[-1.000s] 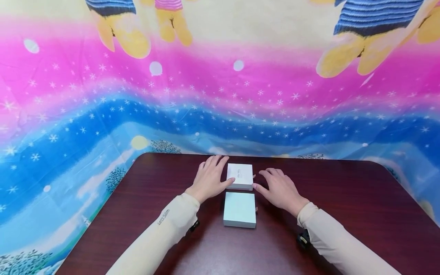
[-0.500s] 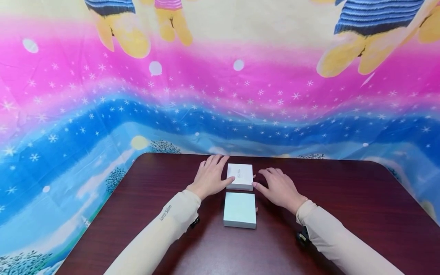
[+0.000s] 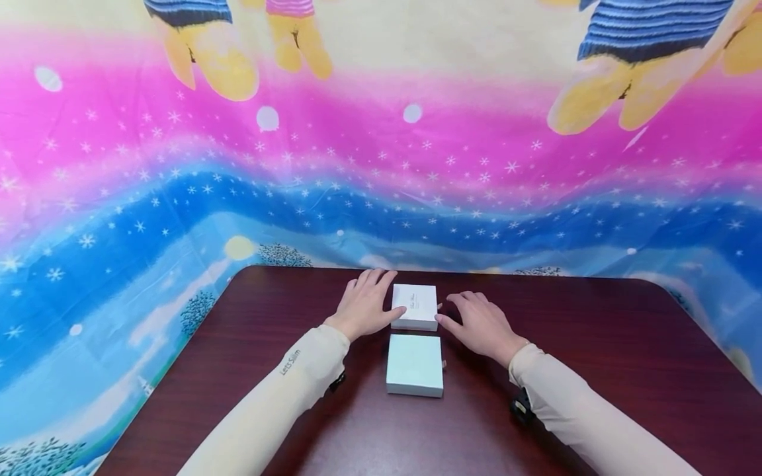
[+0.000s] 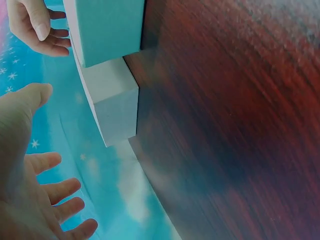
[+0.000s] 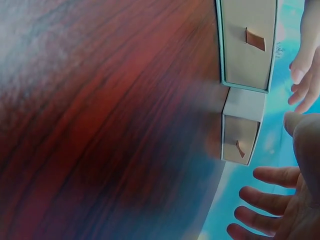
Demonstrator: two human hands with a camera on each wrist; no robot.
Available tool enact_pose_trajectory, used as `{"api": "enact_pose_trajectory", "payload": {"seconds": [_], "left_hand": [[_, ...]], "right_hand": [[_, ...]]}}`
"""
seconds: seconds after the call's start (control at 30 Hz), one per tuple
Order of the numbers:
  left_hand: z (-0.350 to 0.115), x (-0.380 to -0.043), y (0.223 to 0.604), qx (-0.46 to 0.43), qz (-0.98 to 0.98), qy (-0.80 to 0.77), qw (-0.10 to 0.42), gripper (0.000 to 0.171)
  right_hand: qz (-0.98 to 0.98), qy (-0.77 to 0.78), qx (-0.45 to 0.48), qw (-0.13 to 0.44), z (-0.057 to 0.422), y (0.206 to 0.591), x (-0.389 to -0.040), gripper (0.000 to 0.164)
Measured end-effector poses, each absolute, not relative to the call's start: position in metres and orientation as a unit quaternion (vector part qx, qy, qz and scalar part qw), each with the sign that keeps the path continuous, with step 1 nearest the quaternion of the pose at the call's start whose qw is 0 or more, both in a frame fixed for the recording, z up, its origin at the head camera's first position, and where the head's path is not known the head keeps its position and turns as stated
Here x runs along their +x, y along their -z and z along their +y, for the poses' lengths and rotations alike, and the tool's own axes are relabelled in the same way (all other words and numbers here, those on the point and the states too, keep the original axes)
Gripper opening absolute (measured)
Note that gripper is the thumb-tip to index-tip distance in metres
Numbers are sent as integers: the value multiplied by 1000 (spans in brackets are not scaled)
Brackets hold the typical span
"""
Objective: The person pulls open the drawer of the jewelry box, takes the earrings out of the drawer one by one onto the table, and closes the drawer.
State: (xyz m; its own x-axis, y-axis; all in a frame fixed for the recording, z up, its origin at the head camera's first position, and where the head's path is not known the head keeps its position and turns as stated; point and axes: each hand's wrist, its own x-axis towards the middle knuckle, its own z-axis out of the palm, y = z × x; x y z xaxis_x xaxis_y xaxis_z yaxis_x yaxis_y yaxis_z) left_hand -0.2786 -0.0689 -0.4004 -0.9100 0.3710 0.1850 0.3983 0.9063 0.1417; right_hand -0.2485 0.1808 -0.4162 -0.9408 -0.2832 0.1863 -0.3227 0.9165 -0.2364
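Observation:
Two small drawer-style boxes stand one behind the other on the table. The farther white box [image 3: 415, 306] has dark lettering on top; the nearer one is a pale green box [image 3: 415, 365]. On the white box's left is my left hand [image 3: 364, 307], its fingers spread and its thumb overlapping the box in the head view. My left wrist view shows that hand's fingers [image 4: 62, 190] apart from the box. At the right side, my right hand [image 3: 483, 325] is held with relaxed fingers, gripping nothing. Brown pull tabs [image 5: 255, 39] show on the boxes' right faces.
The dark reddish-brown wooden table [image 3: 595, 370] has rounded far corners. Behind its far edge hangs a colourful printed cloth [image 3: 381, 198] with snowflakes and cartoon figures. Both forearms, in cream sleeves [image 3: 268, 403], reach in from the front, either side of the boxes.

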Motion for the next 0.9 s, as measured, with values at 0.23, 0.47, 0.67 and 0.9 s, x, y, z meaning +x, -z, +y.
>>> {"api": "enact_pose_trajectory", "payload": {"seconds": [0.23,0.47,0.67,0.9], "left_hand": [[-68,-280,399,-199,-974,89,65,80],[-68,-283,399,-198,-975,77,61,80],[-69,-288,398,-195,-977,75,39,82],[-69,-294,399,-196,-978,73,25,86]], "right_hand": [[-977,-134,152,68,180,418,-251,61],[-977,-135,151,61,181,419,-255,62],[-978,-136,147,49,180,420,-259,61],[-978,-144,146,39,179,421,-264,63]]}}
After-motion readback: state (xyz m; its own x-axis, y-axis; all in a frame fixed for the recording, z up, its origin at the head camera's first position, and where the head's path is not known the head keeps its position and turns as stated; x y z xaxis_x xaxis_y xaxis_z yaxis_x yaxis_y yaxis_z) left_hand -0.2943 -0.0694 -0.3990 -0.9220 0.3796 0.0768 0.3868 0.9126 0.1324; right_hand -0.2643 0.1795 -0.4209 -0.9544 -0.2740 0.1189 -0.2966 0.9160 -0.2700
